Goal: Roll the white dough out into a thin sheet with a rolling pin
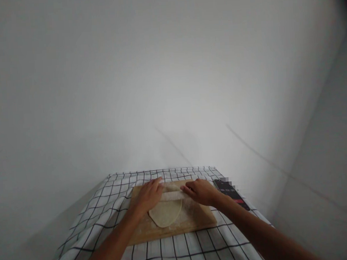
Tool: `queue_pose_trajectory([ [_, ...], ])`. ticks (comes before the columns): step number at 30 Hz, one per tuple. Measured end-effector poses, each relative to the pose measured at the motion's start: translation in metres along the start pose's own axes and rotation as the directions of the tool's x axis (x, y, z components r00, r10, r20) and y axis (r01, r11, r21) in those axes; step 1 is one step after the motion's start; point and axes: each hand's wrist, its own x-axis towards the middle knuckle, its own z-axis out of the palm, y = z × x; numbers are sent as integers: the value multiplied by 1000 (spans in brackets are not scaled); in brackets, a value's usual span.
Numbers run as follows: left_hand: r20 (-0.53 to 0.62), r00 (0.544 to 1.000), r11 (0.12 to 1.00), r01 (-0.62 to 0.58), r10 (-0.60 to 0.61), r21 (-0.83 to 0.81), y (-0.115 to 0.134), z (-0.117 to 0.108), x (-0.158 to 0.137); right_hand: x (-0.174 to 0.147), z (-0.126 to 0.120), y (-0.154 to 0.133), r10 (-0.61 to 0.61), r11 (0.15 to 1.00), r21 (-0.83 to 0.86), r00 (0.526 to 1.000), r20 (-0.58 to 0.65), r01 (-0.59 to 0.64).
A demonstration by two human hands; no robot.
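1. Left hand (150,194): the fingers lie stretched out close together over the left end of the rolling pin (172,195), above the board. Whether they also grip the pin from below cannot be told.
2. Right hand (201,191): the fingers are curled around the pin's right end, with the thumb pointing inward along it.
3. Rolling pin: lies crosswise above the far half of the board, resting on the dough (166,213).
4. Dough: lies on the middle of the board. A rounded sheet shows on the near side of the pin; a smaller part shows beyond it.
5. Status, as judged: flattening is well advanced, since the dough is already a broad, thin sheet. Rolling is not finished, as the pin is on the dough. Evenness and remaining thickness cannot be determined.
6. Board (198,222): carries traces of pale powder (191,214) around the dough.
7. Surroundings: a checked cloth (157,256) lies under the board; a phone (232,195) lies to its right.
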Motion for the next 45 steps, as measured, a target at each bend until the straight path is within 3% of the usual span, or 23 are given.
queue_pose_trajectory([
  [9,-2,999,991,-33,34,129,-6,12,-1,16,31,26,-12,992,127,995,-99,25],
  [14,-44,997,984,-61,69,166,7,5,-9,17,43,33,-9,990,141,996,-94,22],
  [19,-68,993,964,-80,100,254,20,-6,-18,6,47,28,6,997,80,994,-105,2],
  [30,-83,956,917,-243,282,316,11,3,-32,-25,42,-4,90,994,78,984,-151,-79],
  [39,-111,950,927,-252,291,278,10,-2,-46,-52,47,-25,189,977,129,966,-176,-168],
  [45,-101,936,909,-295,337,294,5,3,-48,-37,43,-17,133,988,92,979,-153,-120],
])
